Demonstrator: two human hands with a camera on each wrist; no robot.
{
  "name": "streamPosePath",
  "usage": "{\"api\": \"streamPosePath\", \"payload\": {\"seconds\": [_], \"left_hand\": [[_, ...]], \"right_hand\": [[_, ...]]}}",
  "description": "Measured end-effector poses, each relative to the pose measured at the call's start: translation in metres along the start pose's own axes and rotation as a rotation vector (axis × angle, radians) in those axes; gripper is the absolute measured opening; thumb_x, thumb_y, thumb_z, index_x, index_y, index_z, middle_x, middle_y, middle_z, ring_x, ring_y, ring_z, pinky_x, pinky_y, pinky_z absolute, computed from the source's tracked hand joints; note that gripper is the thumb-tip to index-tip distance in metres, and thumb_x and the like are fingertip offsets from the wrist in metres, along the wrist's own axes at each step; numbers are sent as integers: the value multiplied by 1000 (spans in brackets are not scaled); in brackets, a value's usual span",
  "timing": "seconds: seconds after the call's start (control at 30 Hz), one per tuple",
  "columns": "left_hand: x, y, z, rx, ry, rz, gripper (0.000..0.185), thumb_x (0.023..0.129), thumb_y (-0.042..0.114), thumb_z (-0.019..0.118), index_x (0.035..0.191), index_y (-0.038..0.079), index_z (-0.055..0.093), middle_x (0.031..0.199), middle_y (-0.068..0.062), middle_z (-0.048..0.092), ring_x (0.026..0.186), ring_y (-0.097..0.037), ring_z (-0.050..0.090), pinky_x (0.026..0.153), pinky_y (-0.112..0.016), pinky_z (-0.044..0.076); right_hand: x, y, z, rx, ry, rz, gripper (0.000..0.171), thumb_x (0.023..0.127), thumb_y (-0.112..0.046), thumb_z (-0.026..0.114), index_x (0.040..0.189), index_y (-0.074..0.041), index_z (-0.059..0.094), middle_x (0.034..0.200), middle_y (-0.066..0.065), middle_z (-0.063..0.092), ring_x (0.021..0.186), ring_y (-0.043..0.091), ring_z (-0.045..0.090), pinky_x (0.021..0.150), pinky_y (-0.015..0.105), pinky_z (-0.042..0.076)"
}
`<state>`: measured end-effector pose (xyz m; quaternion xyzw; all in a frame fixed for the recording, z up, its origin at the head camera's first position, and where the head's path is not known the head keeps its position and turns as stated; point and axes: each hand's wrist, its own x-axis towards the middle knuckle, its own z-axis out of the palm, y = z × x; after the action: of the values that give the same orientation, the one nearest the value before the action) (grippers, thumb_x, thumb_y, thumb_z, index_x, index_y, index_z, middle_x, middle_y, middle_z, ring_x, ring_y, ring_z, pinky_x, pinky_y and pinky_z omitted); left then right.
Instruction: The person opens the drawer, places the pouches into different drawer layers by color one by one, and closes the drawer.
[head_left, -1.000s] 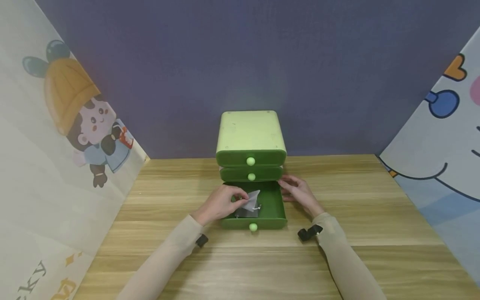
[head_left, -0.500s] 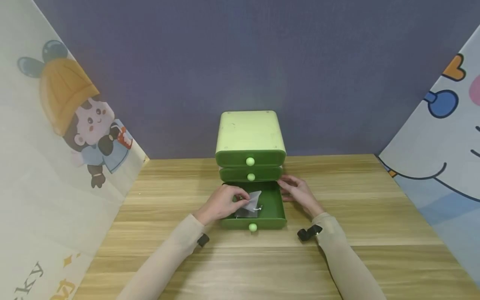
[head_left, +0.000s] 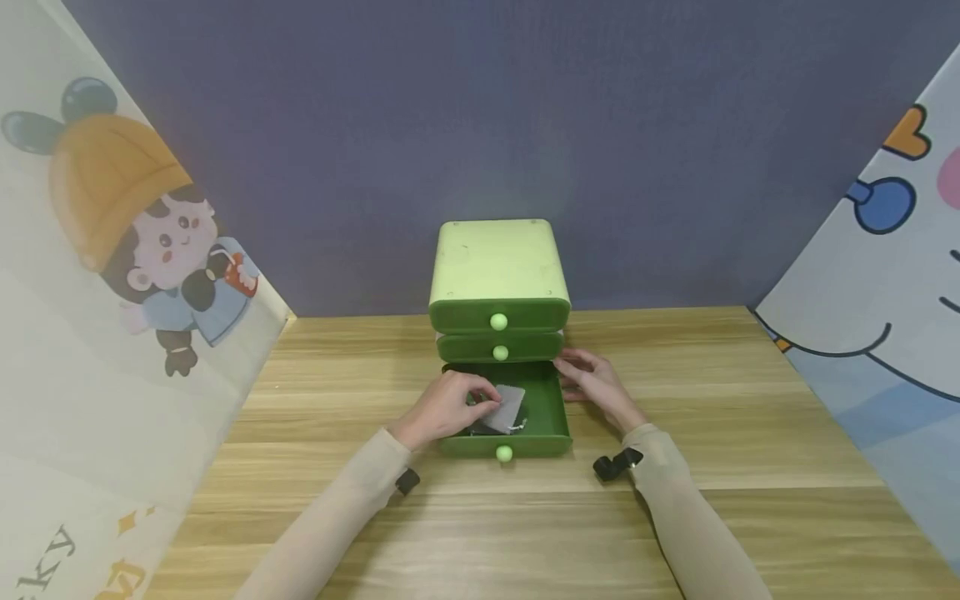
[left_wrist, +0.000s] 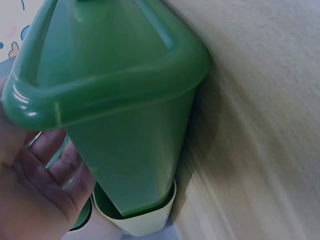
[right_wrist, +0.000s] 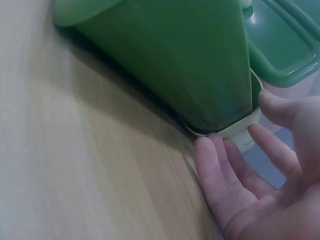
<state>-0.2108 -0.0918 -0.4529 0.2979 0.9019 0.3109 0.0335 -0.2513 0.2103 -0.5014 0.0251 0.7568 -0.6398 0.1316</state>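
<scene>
My left hand [head_left: 453, 407] reaches over the left side of the pulled-out bottom drawer [head_left: 547, 412]. Its thumb and index finger pinch the edge of a small grey drawstring pouch [head_left: 506, 408], whose pale cord end hangs toward the drawer front. A dark flat item [head_left: 480, 429] lies partly hidden beneath the pouch. In the left wrist view the green drawer [left_wrist: 130, 145] blocks sight of the pouch. My right hand [head_left: 596, 387] is at the right side of the cabinet [head_left: 497, 260]; in the right wrist view its relaxed fingertips touch the cream rim [right_wrist: 240, 125] of the drawer opening.
Above the pulled-out drawer are two more green drawers, a middle one [head_left: 465, 347] and a top one [head_left: 465, 315], with round light-green knobs. The cabinet stands on a wooden table [head_left: 675, 517], near a dark blue back wall [head_left: 637, 167]. Cartoon-printed panels flank the table.
The pouch, earlier tilted up from the left fingers, has come down flatter into the drawer. The left hand has barely shifted, and the right hand stays at the cabinet's side.
</scene>
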Motion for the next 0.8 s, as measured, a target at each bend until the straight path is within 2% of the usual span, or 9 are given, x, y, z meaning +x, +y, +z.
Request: {"api": "streamPosePath", "payload": {"seconds": [0.57,0.8], "left_hand": [[-1,-4,2,-2,6,-10,12,100,25,76,107,17,83,100,5,82,83,-6,71,71,-24,55],[-4,-1,1,-44,7,-51,13,100,25,76,109,18,82,98,6,81,82,-5,68,71,-25,55]], "right_hand": [[0,1,0,-1,-10,-4,66,106,-33,68,160,-4,43,158,26,50,113,27,70,92,39,64],[-1,0,0,-11,-6,-3,66,106,-34,67,160,-5,43,158,26,50,115,28,69,94,39,64]]}}
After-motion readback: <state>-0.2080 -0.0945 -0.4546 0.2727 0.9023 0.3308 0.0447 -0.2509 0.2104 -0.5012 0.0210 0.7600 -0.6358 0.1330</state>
